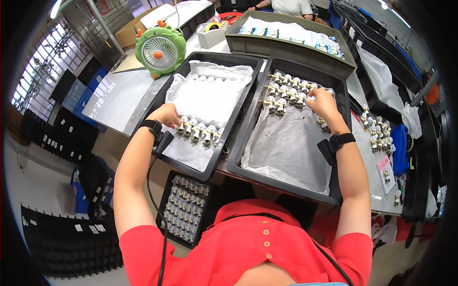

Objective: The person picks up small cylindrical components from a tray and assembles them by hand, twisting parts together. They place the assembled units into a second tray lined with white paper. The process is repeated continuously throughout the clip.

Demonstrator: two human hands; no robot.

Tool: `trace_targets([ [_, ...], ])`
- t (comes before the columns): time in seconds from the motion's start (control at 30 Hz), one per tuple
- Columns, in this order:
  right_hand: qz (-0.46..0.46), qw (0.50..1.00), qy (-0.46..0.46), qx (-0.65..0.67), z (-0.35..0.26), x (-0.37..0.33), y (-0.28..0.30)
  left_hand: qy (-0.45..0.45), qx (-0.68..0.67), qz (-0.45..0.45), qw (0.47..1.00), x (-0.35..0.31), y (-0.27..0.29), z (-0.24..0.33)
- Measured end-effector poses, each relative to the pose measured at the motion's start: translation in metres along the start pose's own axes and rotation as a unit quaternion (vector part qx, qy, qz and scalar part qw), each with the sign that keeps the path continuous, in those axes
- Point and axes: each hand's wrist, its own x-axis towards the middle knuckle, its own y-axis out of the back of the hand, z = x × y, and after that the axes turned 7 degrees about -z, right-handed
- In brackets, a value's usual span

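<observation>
My left hand (166, 115) is over the left black tray (191, 172), its fingers closed at the left end of a row of small white-and-grey figurines (196, 133). These stand on a white paper liner (210, 97). My right hand (324, 104) reaches into the right black tray (281, 189), with thumb and fingers pinched on a figurine (311, 99) partly hidden by them. Beside it, several rows of similar figurines (281, 90) fill the far part of that tray. A thin translucent sheet (286, 148) covers its near part.
A green fan (160, 52) stands beyond the left tray. At the back is an olive bin (286, 50) of blue-and-white figurines, with a person (292, 7) behind it. More figurines (380, 135) lie at the right. A lower tray of figurines (185, 207) sits below the table edge.
</observation>
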Motion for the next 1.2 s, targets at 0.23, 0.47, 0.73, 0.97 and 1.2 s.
trace_targets([
  [0.23,-0.142,0.971,-0.073,-0.176,0.022,0.002,-0.028,-0.298,-0.192,0.111,0.928,-0.051,-0.008,0.092],
  [0.47,-0.066,0.992,0.068,0.086,-0.009,-0.009,-0.005,-0.508,-0.356,-0.048,0.783,-0.092,-0.087,0.203],
  [0.73,-0.035,0.803,0.254,0.538,-0.085,-0.041,0.021,-0.499,-0.435,-0.004,0.75,-0.072,-0.104,0.201],
  [0.97,-0.077,0.761,0.288,0.576,-0.098,-0.057,0.027,-0.501,-0.511,-0.026,0.697,-0.079,-0.103,0.202],
  [1.2,0.067,0.873,0.374,0.306,-0.108,-0.062,0.03,-0.467,-0.604,-0.102,0.637,-0.078,-0.096,0.199],
])
